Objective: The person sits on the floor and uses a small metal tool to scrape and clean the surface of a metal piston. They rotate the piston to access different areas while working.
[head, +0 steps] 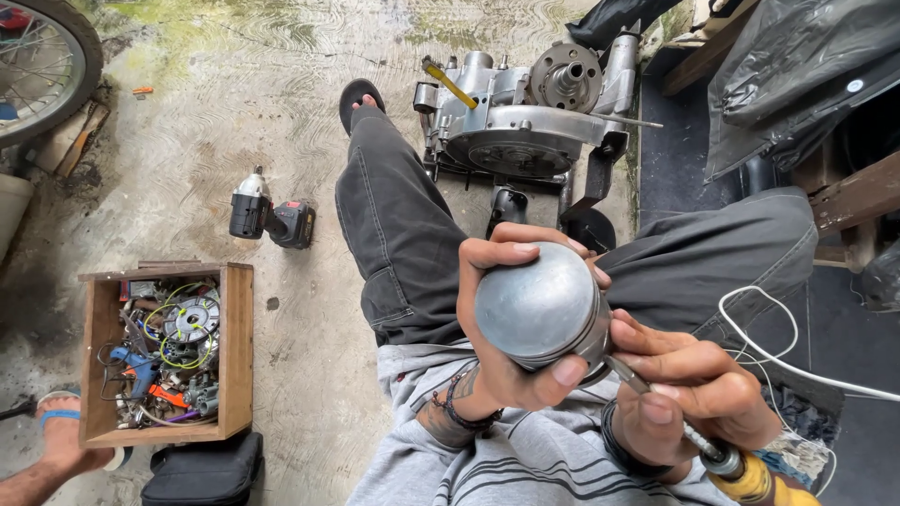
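My left hand [497,323] grips a round silver metal piston [539,305], its domed top facing the camera. My right hand [689,389] holds a screwdriver [722,459] with a yellow handle; its thin metal shaft touches the piston's lower right side near the ring grooves. Both hands are above my lap, over dark trousers and a grey striped shirt.
A grey engine case [525,117] stands on the concrete floor beyond my knee. A cordless impact wrench [270,217] lies to the left. A wooden box [167,351] holds several tools and parts. Another person's foot in a sandal [61,436] is at lower left; a wheel [42,61] at upper left.
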